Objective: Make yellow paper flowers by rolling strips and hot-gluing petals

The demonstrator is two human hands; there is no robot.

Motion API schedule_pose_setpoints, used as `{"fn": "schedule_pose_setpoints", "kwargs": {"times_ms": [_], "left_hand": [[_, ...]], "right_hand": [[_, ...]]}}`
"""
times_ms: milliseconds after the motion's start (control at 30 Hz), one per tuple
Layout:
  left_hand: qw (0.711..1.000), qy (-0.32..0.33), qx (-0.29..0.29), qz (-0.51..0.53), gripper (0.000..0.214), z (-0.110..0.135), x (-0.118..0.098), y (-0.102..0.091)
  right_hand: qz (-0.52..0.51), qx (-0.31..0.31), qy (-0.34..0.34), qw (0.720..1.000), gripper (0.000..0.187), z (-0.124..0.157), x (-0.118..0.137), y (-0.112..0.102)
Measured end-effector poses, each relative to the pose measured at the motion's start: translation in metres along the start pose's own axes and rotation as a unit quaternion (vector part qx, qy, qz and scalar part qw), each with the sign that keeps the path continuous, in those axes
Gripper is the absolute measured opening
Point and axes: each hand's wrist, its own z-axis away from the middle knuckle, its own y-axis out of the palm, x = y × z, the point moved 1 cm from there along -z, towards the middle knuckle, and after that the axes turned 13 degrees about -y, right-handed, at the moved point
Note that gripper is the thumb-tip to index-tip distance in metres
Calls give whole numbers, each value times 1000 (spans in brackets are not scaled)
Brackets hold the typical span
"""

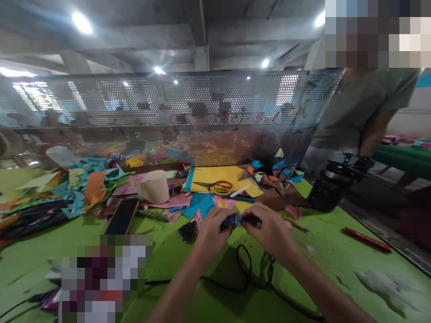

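Note:
My left hand (215,229) is closed around a small blue object (232,221) with a shiny surface, held just above the green table. My right hand (269,226) has its fingers closed at the right end of the same object, where a dark part shows; fingers cover much of it, so its kind is unclear. Beneath both hands a black cable (247,276) loops over the table; whether it joins the held object is hidden. A dark, glossy small piece (187,230) lies just left of my left hand. Yellow-and-red-handled scissors (220,186) rest beyond the hands on yellow paper (208,174).
Coloured paper scraps (96,188) pile up at the left, near a phone (121,216) and a tape roll (153,186). A black bottle (326,186) and red pen (367,240) are at right. A perforated metal screen (161,112) stands behind; a person (363,107) stands at right.

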Motion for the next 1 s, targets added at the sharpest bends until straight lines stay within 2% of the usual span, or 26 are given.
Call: {"fn": "schedule_pose_setpoints", "kwargs": {"times_ms": [67, 133, 233, 433, 600, 733, 1000], "left_hand": [[1000, -5, 3, 11, 30, 0, 1, 2], [999, -15, 4, 29, 30, 0, 2, 5], [998, -35, 4, 53, 28, -1, 4, 8], [993, -77, 1, 87, 29, -2, 7, 6], [986, -119, 0, 116, 29, -3, 11, 5], [979, -147, 7, 141, 31, -3, 9, 3], [949, -197, 41, 242, 39, -4, 8, 3]], "right_hand": [[-24, -17, 16, 999, 5, 0, 2, 0], [-96, -51, 58, 992, 6, 0, 2, -1], [-203, -80, 124, 968, 6, 0, -1, -1], [-353, -96, 185, 912, 16, 0, -4, -2], [-443, -138, 203, 862, 14, -3, -3, -7], [-494, -147, 203, 832, 11, -3, -4, -11], [-532, -180, 227, 796, 23, -1, -6, -11]]}}
